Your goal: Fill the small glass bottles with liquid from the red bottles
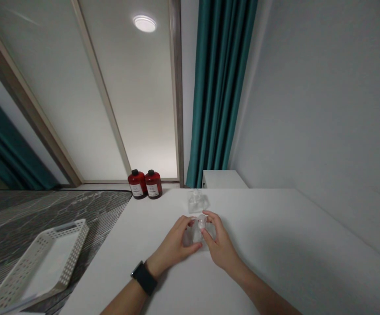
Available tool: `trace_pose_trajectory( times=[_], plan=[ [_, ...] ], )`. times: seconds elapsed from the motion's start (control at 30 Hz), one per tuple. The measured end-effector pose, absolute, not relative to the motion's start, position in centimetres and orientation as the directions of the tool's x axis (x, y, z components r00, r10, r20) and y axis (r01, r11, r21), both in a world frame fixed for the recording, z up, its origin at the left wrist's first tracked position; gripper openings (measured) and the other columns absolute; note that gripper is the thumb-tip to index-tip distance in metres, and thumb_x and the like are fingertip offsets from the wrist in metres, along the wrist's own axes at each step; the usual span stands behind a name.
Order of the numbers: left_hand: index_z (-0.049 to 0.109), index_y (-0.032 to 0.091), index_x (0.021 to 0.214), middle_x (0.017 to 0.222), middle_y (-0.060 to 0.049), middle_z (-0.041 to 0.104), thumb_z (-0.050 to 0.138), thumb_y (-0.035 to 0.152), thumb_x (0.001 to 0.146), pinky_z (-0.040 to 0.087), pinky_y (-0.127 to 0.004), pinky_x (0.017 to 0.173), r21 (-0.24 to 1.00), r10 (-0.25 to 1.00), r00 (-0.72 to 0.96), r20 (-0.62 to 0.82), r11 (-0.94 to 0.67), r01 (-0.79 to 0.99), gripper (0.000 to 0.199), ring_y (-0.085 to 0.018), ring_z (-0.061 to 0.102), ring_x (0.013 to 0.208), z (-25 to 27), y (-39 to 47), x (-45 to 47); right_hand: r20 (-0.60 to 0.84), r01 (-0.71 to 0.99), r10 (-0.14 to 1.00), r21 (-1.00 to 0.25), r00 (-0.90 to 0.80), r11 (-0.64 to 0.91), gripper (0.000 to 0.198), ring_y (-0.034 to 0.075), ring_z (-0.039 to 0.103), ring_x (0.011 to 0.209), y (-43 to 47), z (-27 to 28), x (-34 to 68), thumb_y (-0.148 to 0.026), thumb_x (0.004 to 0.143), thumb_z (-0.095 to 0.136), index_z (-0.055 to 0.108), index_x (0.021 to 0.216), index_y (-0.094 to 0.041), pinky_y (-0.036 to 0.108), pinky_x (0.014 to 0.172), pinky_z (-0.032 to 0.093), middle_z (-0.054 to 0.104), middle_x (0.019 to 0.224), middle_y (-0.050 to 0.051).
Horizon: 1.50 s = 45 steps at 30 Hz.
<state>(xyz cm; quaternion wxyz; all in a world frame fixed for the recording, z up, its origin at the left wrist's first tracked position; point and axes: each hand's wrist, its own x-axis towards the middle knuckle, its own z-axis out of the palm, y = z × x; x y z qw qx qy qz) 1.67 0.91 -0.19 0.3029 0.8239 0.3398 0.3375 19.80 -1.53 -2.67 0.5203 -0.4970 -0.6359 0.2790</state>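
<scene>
In the head view a small clear bottle [196, 235] stands on the white table [177, 284] between my hands. My left hand [176, 241] is curled round its left side, thumb at the near side and fingers behind. With thumb and fingers, my right hand [221, 245] grips the bottle's whitish, translucent cap [202, 221]. Just beyond my fingertips sits another clear, square-looking bottle [196, 202]. The see-through material makes the outlines faint, and my fingers cover part of the nearer bottle.
Two dark red bottles [153, 184] with black caps and white labels stand at the table's far left corner. Left of the table, a white perforated basket [73, 251] rests lower down over a grey patterned surface. A white cabinet [224, 178] adjoins the far edge.
</scene>
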Motion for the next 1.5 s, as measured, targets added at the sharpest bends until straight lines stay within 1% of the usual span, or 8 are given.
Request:
trace_pose_trajectory(
  times=[0.27, 0.57, 0.77, 0.87, 0.97, 1.17, 1.3, 1.5],
  plan=[
    [0.051, 0.021, 0.123, 0.112, -0.006, 0.058, 0.076, 0.017, 0.075, 0.047, -0.039, 0.092, 0.739, 0.771, 0.528, 0.357, -0.579, 0.346, 0.054, -0.024, 0.056, 0.104, -0.5, 1.0, 1.9, 0.347, 0.247, 0.935, -0.902, -0.076, 0.354, 0.053, 0.022, 0.059, 0.121, -1.5, -1.8, 20.5, -0.03, 0.092, 0.053, 0.039, 0.143, -0.026, 0.042, 0.109, 0.041, 0.063, 0.125, 0.009],
    [0.051, 0.021, 0.121, 0.111, -0.006, 0.056, 0.073, 0.016, 0.077, 0.047, -0.039, 0.089, 0.75, 0.83, 0.406, 0.383, -0.536, 0.388, 0.05, -0.024, 0.055, 0.101, -1.7, 0.4, 3.2, 0.295, 0.169, 0.954, -0.944, 0.044, 0.284, 0.05, 0.023, 0.061, 0.121, -1.6, -2.2, 19.0, -0.03, 0.092, 0.052, 0.036, 0.14, -0.025, 0.041, 0.105, 0.043, 0.067, 0.123, 0.01],
    [0.05, 0.019, 0.121, 0.107, -0.006, 0.058, 0.08, 0.023, 0.073, 0.047, -0.038, 0.088, 0.742, 0.822, 0.443, 0.357, -0.538, 0.4, 0.057, -0.023, 0.056, 0.096, -1.4, 0.7, 2.5, 0.376, 0.197, 0.923, -0.914, 0.08, 0.355, 0.047, 0.023, 0.057, 0.122, -0.5, -2.8, 20.3, -0.033, 0.089, 0.058, 0.046, 0.134, -0.026, 0.041, 0.107, 0.043, 0.062, 0.124, 0.009],
    [0.053, 0.018, 0.115, 0.102, -0.005, 0.061, 0.076, 0.026, 0.076, 0.047, -0.038, 0.087, 0.729, 0.815, 0.476, 0.331, -0.541, 0.42, 0.046, -0.023, 0.057, 0.093, -1.0, 0.8, 2.0, 0.359, 0.238, 0.92, -0.918, 0.16, 0.317, 0.046, 0.024, 0.059, 0.112, 0.2, -3.0, 21.3, -0.037, 0.085, 0.063, 0.053, 0.127, -0.025, 0.042, 0.101, 0.047, 0.062, 0.113, 0.008],
    [0.055, 0.019, 0.11, 0.1, -0.005, 0.061, 0.07, 0.026, 0.081, 0.047, -0.037, 0.087, 0.71, 0.811, 0.481, 0.333, -0.552, 0.438, 0.034, -0.023, 0.057, 0.092, -0.9, 0.8, 1.8, 0.315, 0.157, 0.942, -0.942, 0.113, 0.296, 0.05, 0.023, 0.063, 0.102, 0.5, -2.9, 21.9, -0.04, 0.083, 0.065, 0.051, 0.128, -0.024, 0.039, 0.09, 0.052, 0.063, 0.105, 0.007],
    [0.039, 0.022, 0.14, 0.129, -0.01, 0.057, 0.073, 0.024, 0.077, 0.046, -0.042, 0.094, 0.676, 0.806, 0.503, 0.314, -0.561, 0.478, 0.071, -0.025, 0.058, 0.102, -0.9, 0.7, 1.7, 0.313, 0.054, 0.948, -0.947, -0.062, 0.316, 0.046, 0.022, 0.065, 0.102, 0.3, -2.6, 21.8, -0.035, 0.088, 0.06, 0.047, 0.131, -0.025, 0.039, 0.094, 0.05, 0.068, 0.108, 0.007],
    [0.047, 0.021, 0.135, 0.129, -0.011, 0.06, 0.075, 0.025, 0.075, 0.044, -0.045, 0.099, 0.629, 0.79, 0.539, 0.294, -0.584, 0.513, 0.066, -0.029, 0.057, 0.111, -0.3, 0.7, 1.6, 0.283, 0.076, 0.955, -0.954, -0.089, 0.29, 0.044, 0.022, 0.065, 0.107, 0.2, -2.7, 21.5, -0.034, 0.089, 0.058, 0.048, 0.131, -0.025, 0.042, 0.099, 0.047, 0.069, 0.115, 0.008],
    [0.055, 0.02, 0.128, 0.114, -0.009, 0.065, 0.079, 0.028, 0.072, 0.046, -0.045, 0.093, 0.601, 0.825, 0.477, 0.303, -0.554, 0.576, 0.062, -0.027, 0.06, 0.1, 0.8, 1.3, 0.3, 0.289, 0.123, 0.957, -0.951, 0.032, 0.283, 0.04, 0.023, 0.067, 0.101, 0.5, -3.2, 21.8, -0.04, 0.088, 0.057, 0.055, 0.125, -0.023, 0.04, 0.092, 0.051, 0.068, 0.113, 0.009]
  ],
)
